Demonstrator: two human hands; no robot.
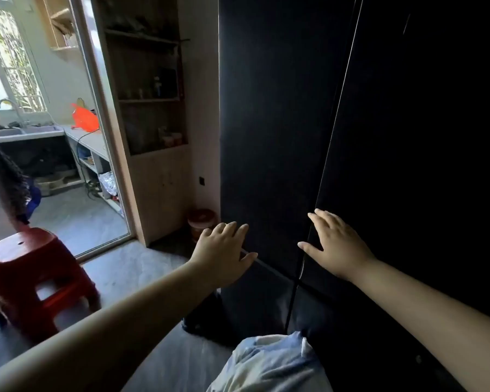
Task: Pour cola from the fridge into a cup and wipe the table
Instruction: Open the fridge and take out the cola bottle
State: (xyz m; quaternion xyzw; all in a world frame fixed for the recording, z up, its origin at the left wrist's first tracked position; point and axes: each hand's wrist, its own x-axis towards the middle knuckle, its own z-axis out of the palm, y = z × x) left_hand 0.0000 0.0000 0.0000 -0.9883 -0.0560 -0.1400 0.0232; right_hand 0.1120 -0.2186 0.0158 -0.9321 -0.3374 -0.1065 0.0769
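Now both hands' spread fingers (232,230) lie flat on the closed fridge (275,137) doors.

fridge (379,137) top and right side cut off, shelf items (153,89) too dim to identify, stool (31,275) blurred

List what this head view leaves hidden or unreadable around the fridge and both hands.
- Fridge contents: hidden behind its shut dark doors, so no cola shows.
- Fridge right side and top: cut off by the frame edges.
- Left hand and right hand: palms face away, so contact with the doors cannot be judged.
- Shelf items: too small and dim to identify.
- Cup and table: not in view.
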